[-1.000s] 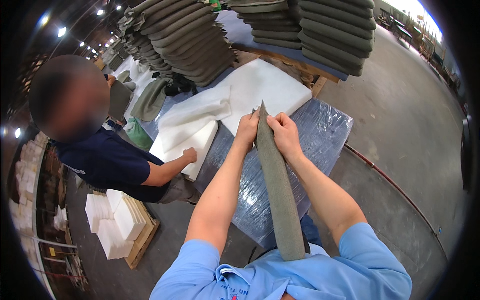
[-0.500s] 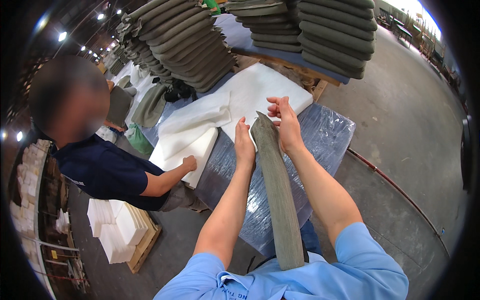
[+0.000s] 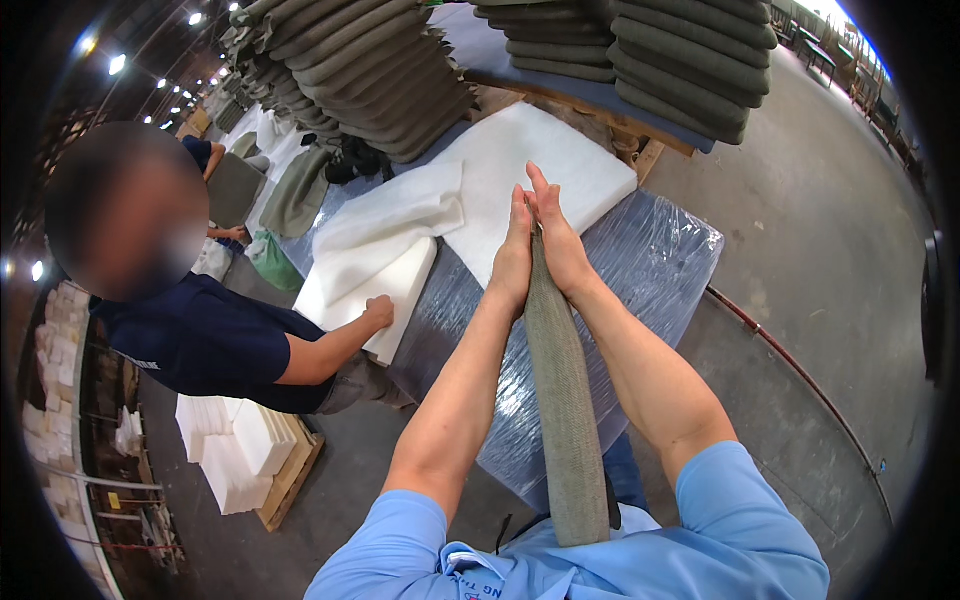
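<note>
A long grey-green fabric-covered cushion [image 3: 566, 400] stands on edge in front of me, its near end against my shirt. My left hand [image 3: 513, 262] lies flat along the left side of its far end, fingers stretched out and pointing away. From the other side my right hand [image 3: 562, 248] presses with a straight palm, its fingers also extended. The cushion's far tip is squeezed between the two palms and mostly hidden by them. Beyond my hands lies a thick white foam pad [image 3: 540, 140] on the plastic-wrapped table [image 3: 650, 260].
To the left, a person [image 3: 220, 340] in a dark shirt rests a fist on white foam [image 3: 400, 290] with loose white batting [image 3: 385, 225] over it. Tall stacks of grey-green cushions [image 3: 370, 80] rise behind. White foam blocks [image 3: 250, 450] sit on a pallet; a reddish hose [image 3: 790, 370] crosses the floor at right.
My hands have come together from apart, closing in on the cushion's far end and pressing it narrower. The person at left has barely moved.
</note>
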Tool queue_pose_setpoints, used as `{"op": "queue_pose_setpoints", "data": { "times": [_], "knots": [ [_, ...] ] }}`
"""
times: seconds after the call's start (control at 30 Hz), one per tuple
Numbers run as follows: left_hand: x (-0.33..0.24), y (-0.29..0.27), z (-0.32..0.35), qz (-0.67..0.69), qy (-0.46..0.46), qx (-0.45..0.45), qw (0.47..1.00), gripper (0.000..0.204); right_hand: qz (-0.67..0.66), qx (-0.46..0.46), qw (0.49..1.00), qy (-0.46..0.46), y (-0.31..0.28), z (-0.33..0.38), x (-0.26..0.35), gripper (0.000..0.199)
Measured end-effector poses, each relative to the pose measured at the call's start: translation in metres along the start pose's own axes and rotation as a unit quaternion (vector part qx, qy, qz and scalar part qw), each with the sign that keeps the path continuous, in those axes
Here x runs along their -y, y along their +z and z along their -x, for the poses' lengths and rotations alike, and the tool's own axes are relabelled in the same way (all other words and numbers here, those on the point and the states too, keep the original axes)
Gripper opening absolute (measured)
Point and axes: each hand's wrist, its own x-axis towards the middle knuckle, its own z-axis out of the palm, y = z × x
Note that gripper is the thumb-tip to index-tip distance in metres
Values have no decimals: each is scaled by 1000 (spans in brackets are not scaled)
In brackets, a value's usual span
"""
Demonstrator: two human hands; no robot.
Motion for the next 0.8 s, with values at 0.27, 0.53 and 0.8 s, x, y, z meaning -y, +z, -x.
{"op": "queue_pose_setpoints", "data": {
  "times": [0.27,0.53,0.8],
  "knots": [
    [-6,-14,7,-41,-15,-32,999,81,-14,7,1000,-15,15,1,-11,94],
    [9,-55,1,-218,47,-115,968,85,50,-40,998,-16,33,1,-7,80],
    [13,-47,-6,-166,46,-43,984,91,107,-197,974,-33,25,9,-9,56]
  ]
}}
